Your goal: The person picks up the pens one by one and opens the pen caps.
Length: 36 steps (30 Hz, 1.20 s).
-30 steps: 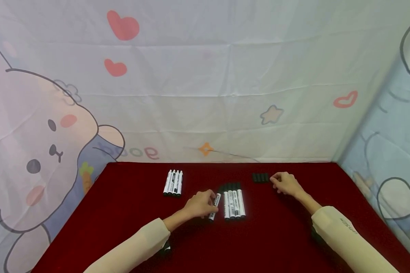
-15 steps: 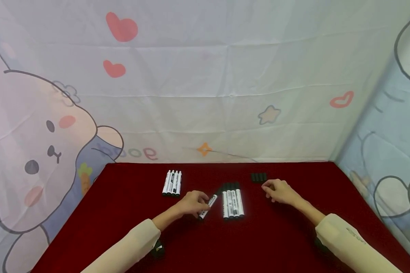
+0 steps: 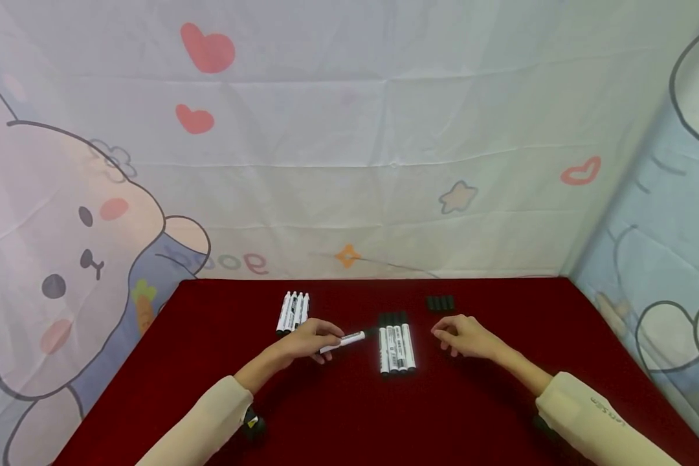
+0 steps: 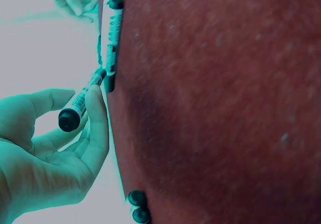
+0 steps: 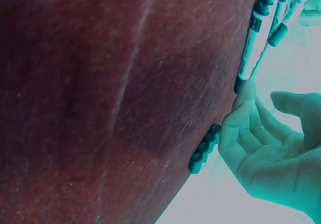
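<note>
My left hand [image 3: 311, 340] pinches a white marker [image 3: 351, 338] between thumb and fingers. The marker tilts to the right with its dark cap [image 3: 371, 332] at the far end; in the left wrist view its black bottom end [image 4: 69, 119] faces the camera. My right hand [image 3: 468, 336] hovers with fingers loosely bent and nothing in them, seen also as the hand [image 5: 271, 153] in the right wrist view. Between the hands lies a row of several capped markers [image 3: 396, 349]. Left of it lie several markers with white tips and no caps [image 3: 294, 312].
Several loose black caps [image 3: 440, 303] sit in a row behind my right hand. Everything lies on a dark red cloth-covered table [image 3: 349, 414]. A printed curtain [image 3: 326, 142] hangs along the table's back edge.
My left hand has drawn the marker leftward, away from the row, and turned it from nearly upright in view to nearly level. My right hand has moved nearer, away from the loose caps.
</note>
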Each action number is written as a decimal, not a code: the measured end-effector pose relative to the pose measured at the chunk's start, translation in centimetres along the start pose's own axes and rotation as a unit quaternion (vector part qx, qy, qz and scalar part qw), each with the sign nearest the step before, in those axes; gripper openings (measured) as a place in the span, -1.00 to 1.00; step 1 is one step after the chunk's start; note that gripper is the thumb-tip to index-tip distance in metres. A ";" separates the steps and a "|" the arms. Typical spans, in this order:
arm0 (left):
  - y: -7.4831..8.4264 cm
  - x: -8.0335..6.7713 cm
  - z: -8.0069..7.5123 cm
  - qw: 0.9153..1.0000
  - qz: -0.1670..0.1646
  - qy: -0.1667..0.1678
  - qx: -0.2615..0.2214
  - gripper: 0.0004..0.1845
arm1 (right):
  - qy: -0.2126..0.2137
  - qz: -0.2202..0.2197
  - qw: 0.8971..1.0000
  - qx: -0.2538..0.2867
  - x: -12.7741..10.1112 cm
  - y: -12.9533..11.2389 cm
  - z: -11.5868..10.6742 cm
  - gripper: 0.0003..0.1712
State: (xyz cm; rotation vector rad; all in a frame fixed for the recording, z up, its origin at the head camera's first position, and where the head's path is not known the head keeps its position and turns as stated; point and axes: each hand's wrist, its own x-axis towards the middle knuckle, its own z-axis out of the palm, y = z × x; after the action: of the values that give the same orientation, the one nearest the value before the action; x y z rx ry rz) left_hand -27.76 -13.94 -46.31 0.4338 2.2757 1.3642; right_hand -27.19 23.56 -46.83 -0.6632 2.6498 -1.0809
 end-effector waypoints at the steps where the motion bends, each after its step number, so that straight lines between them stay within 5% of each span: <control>1: 0.1 0.0 -0.2 1.000 0.002 -0.002 -0.001 -0.61 | -0.003 0.000 1.000 0.002 0.0 0.0 0.1 -0.65; 9: 0.9 -0.2 -0.5 0.999 0.012 -0.035 -0.023 -0.63 | -0.021 -0.007 1.000 0.019 0.6 -0.5 0.8 -0.60; 21: 1.8 0.4 1.1 0.992 0.037 -0.118 -0.001 -0.68 | -0.084 0.019 0.991 0.100 1.1 -2.4 1.9 -0.54; 36: 2.2 1.1 2.0 0.988 0.066 -0.139 0.032 -0.72 | -0.188 -0.007 0.973 0.131 1.3 -3.6 2.7 -0.57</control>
State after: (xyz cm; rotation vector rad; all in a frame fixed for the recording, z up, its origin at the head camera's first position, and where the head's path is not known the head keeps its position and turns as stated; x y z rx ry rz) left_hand -27.55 -10.85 -45.40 0.7575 2.0955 1.2086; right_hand -26.21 18.95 -46.24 -0.7457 2.1419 -1.1517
